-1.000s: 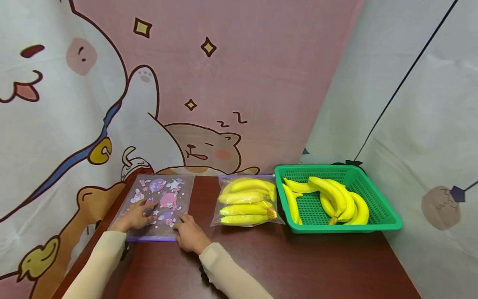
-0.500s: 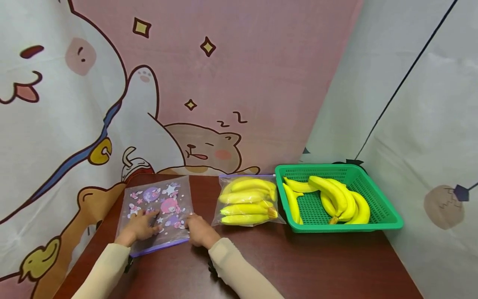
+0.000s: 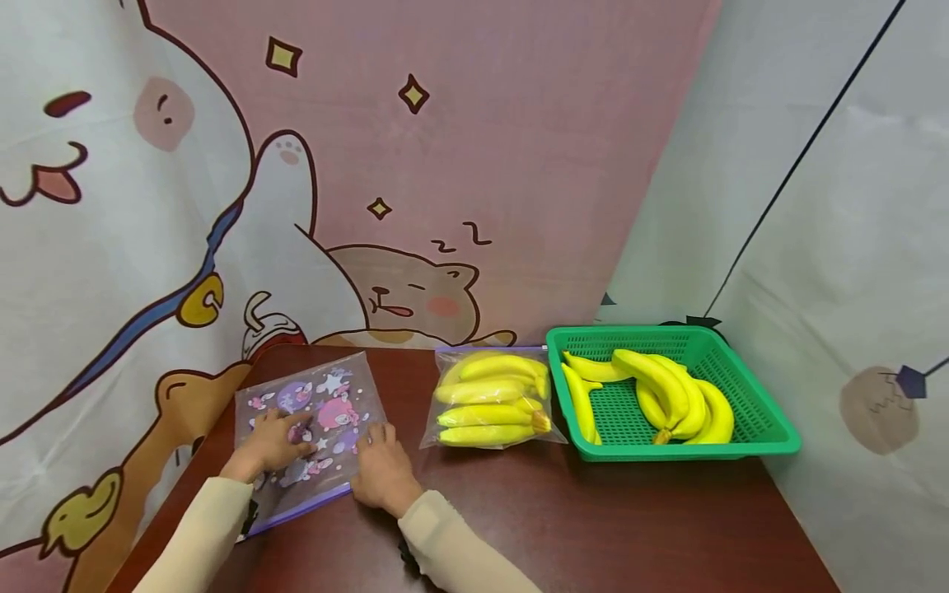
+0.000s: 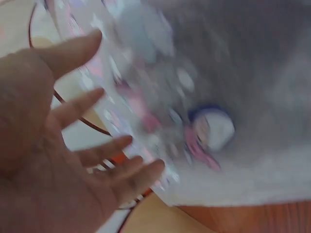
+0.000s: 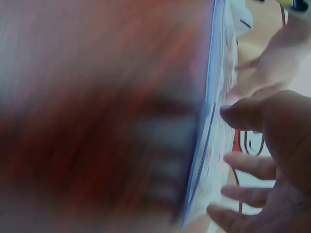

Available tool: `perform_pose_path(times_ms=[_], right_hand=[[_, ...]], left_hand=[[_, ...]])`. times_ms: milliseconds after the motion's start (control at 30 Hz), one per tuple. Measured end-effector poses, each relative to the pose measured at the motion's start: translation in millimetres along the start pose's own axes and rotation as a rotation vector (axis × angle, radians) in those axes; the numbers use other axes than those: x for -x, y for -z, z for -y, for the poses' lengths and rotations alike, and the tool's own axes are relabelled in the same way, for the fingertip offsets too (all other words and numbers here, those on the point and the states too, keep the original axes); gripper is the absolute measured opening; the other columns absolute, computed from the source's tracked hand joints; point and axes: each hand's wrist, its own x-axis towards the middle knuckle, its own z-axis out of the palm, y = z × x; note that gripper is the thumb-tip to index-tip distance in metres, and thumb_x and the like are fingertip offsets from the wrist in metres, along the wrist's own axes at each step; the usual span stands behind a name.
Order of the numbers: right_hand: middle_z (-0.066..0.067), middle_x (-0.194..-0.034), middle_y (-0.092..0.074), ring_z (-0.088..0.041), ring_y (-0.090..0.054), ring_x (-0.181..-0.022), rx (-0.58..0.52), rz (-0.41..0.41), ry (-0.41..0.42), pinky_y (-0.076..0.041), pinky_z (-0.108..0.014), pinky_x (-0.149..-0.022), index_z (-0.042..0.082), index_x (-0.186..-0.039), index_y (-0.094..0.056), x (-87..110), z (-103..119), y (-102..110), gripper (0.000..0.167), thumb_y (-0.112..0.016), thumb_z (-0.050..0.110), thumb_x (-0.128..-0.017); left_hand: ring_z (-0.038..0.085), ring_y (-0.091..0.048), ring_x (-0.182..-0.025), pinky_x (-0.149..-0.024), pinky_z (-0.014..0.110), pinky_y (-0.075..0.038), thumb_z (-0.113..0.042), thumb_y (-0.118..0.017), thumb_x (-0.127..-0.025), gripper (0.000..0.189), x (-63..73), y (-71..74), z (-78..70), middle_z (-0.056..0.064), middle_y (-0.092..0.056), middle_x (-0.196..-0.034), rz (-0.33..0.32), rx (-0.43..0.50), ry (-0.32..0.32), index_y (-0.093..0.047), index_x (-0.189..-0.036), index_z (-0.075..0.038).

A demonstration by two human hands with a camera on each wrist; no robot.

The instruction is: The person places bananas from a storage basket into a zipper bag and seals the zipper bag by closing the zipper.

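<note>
A flat, clear zip bag [image 3: 337, 412] printed with pink and purple cartoon figures lies tilted on the left of the table, its purple zip edge towards the near side. My left hand [image 3: 270, 445] rests on it with spread fingers; in the left wrist view those fingers [image 4: 126, 179] are straight against the printed film. At the bag's right edge my right hand [image 3: 384, 471] touches the film with fingers lightly bent. The right wrist view shows the right hand's fingers [image 5: 248, 167] spread at the bag's blue-purple zip strip [image 5: 206, 116], gripping nothing.
Right of the hands lies a second clear bag [image 3: 487, 399] filled with several bananas. Beside it a green plastic basket [image 3: 771, 432] holds more bananas [image 3: 656, 387]. A printed curtain [image 3: 519, 165] stands behind the dark red table [image 3: 630, 519].
The printed bag has slid nearer and turned, its zip edge now slanting down to the left. Both hands shifted with it; the right hand went right, then back left.
</note>
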Motion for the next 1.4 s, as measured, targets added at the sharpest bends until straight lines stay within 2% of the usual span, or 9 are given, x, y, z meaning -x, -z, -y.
perform_pose_path(times_ms=[167,367,567,733,900,1067,1200,1300,1400], right_hand=[[-0.007,-0.141,-0.054,-0.025,-0.047,-0.127,0.058,0.045,-0.106,-0.049,-0.032,-0.102,0.015,-0.131,-0.066,7.3,21.6,-0.8,0.071,-0.075,0.064,-0.08],[-0.005,-0.133,-0.056,-0.023,-0.048,-0.124,0.118,0.061,-0.146,-0.048,-0.035,-0.103,0.015,-0.129,-0.064,11.6,30.2,-2.3,0.074,-0.071,0.07,-0.08],[-0.004,-0.136,-0.056,-0.024,-0.048,-0.128,0.047,0.099,-0.073,-0.046,-0.037,-0.11,0.014,-0.126,-0.064,2.3,11.5,2.9,0.065,-0.078,0.055,-0.078],[-0.003,-0.146,-0.053,-0.028,-0.044,-0.141,-0.053,0.166,0.0,-0.039,-0.035,-0.119,0.014,-0.132,-0.063,-5.6,-8.7,7.4,0.064,-0.08,0.038,-0.075],[-0.007,-0.145,-0.054,-0.03,-0.045,-0.14,-0.082,0.165,-0.016,-0.043,-0.034,-0.116,0.011,-0.126,-0.066,-8.7,-15.7,12.0,0.061,-0.084,0.027,-0.07],[-0.009,-0.144,-0.053,-0.028,-0.045,-0.136,-0.058,0.138,-0.064,-0.049,-0.032,-0.108,0.008,-0.13,-0.063,-4.8,-10.1,10.0,0.063,-0.082,0.029,-0.074],[-0.009,-0.146,-0.05,-0.027,-0.042,-0.136,-0.026,0.149,-0.092,-0.048,-0.033,-0.108,0.011,-0.133,-0.063,0.2,0.9,6.6,0.068,-0.079,0.049,-0.079],[-0.008,-0.148,-0.048,-0.025,-0.042,-0.137,0.02,0.173,-0.103,-0.047,-0.032,-0.108,0.014,-0.136,-0.061,3.7,7.9,5.1,0.084,-0.08,0.067,-0.073],[-0.007,-0.153,-0.045,-0.024,-0.041,-0.14,0.048,0.201,-0.096,-0.046,-0.032,-0.11,0.016,-0.14,-0.057,4.4,8.6,5.3,0.093,-0.08,0.073,-0.07]], left_hand=[[0.071,-0.026,-0.136,-0.1,0.085,-0.033,-0.037,-0.077,-0.09,0.073,-4.4,3.2,13.9,0.045,-0.033,-0.149,0.072,0.01,-0.031,-0.05,-0.15,-0.008],[0.073,-0.025,-0.137,-0.1,0.086,-0.032,-0.04,-0.077,-0.09,0.075,-2.4,1.1,13.6,0.044,-0.031,-0.151,0.096,0.015,-0.018,-0.048,-0.152,-0.011],[0.07,-0.027,-0.136,-0.097,0.085,-0.037,-0.051,-0.074,-0.089,0.083,9.3,-0.2,6.2,0.045,-0.031,-0.15,0.084,-0.007,0.041,-0.043,-0.155,-0.011],[0.069,-0.036,-0.128,-0.092,0.083,-0.042,-0.054,-0.073,-0.089,0.086,22.5,-6.0,-12.7,0.046,-0.041,-0.14,0.039,-0.048,0.107,-0.043,-0.153,-0.006],[0.076,-0.039,-0.118,-0.093,0.081,-0.042,-0.055,-0.07,-0.09,0.085,29.0,-18.6,-36.6,0.051,-0.043,-0.131,-0.008,-0.079,0.193,-0.047,-0.147,0.002],[0.071,-0.048,-0.106,-0.088,0.075,-0.047,-0.061,-0.069,-0.087,0.088,29.3,-20.2,-46.3,0.051,-0.046,-0.12,-0.012,-0.091,0.252,-0.05,-0.139,0.007],[0.068,-0.043,-0.123,-0.096,0.077,-0.043,-0.058,-0.072,-0.086,0.086,25.3,-18.2,-37.5,0.047,-0.044,-0.134,-0.022,-0.095,0.178,-0.051,-0.142,0.004],[0.065,-0.033,-0.136,-0.097,0.081,-0.041,-0.056,-0.073,-0.087,0.087,23.6,-19.0,-28.3,0.041,-0.037,-0.148,0.012,-0.071,0.105,-0.046,-0.15,-0.002],[0.066,-0.028,-0.139,-0.095,0.084,-0.04,-0.058,-0.071,-0.088,0.088,22.9,-19.7,-25.4,0.04,-0.031,-0.154,0.046,-0.039,0.087,-0.043,-0.154,-0.006]])
